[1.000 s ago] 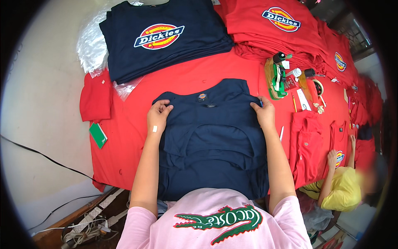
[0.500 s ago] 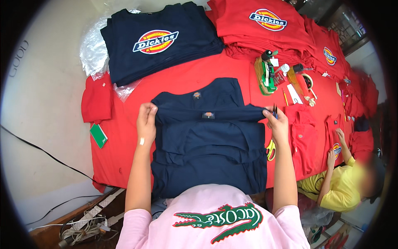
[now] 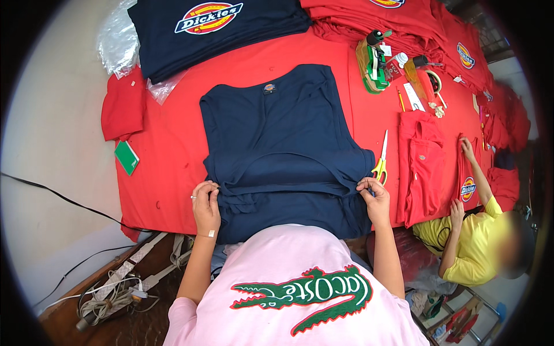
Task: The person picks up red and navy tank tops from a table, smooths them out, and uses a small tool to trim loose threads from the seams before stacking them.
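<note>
A navy sleeveless shirt (image 3: 277,127) lies spread in front of me, its small neck label facing up near the far edge. Close to my body is more bunched navy cloth, and I cannot tell how many garments it is. My left hand (image 3: 206,209) pinches the left end of a folded navy edge. My right hand (image 3: 376,203) pinches that edge's right end, so the edge is drawn straight between them. Just beyond my right hand lie yellow-handled scissors (image 3: 381,164), blades pointing away. No snips can be made out in my right hand now.
Behind stand a navy shirt stack (image 3: 219,43) and a red shirt stack (image 3: 369,29). A green tape dispenser (image 3: 374,69) sits at back right. Folded red garments (image 3: 421,167) lie to the right, near a co-worker in a yellow shirt (image 3: 470,248). A green booklet (image 3: 127,157) is at left.
Both hands have come down toward my body with the held edge. The upper navy shirt's far part now lies flatter and longer. Dark snips seen at my right hand no longer show.
</note>
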`<state>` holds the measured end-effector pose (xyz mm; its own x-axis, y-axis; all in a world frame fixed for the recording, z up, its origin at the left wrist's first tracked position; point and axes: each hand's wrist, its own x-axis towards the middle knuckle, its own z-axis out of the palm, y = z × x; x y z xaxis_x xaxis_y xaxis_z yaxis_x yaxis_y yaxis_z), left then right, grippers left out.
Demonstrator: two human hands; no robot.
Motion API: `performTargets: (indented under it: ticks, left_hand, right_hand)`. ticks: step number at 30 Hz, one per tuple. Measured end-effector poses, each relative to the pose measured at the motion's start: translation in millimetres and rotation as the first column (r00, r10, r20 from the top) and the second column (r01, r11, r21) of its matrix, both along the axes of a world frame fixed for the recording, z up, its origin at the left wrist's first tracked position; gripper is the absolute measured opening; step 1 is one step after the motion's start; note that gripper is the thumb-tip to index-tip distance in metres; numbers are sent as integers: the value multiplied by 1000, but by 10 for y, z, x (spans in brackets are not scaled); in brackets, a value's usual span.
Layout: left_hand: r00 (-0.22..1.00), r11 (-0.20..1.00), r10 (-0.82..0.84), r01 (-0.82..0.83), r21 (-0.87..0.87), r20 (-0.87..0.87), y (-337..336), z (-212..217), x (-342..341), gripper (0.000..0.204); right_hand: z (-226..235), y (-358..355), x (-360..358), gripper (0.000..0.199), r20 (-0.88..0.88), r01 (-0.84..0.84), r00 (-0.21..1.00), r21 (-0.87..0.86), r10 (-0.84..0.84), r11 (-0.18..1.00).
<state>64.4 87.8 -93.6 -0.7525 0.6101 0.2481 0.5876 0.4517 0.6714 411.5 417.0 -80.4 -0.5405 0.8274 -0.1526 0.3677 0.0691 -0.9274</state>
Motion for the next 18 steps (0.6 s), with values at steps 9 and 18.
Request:
performTargets:
  ticks: [9, 18]
  left_hand:
    - [1000, 1000, 16, -15, 25, -13, 25, -61, 32, 6]
    - [981, 989, -118, 102, -112, -153, 553, 393, -497, 26]
  right_hand:
    - [-35, 34, 13, 16, -19, 34, 999, -55, -35, 998]
    - [481, 842, -401, 20, -49, -131, 991, -146, 125, 981]
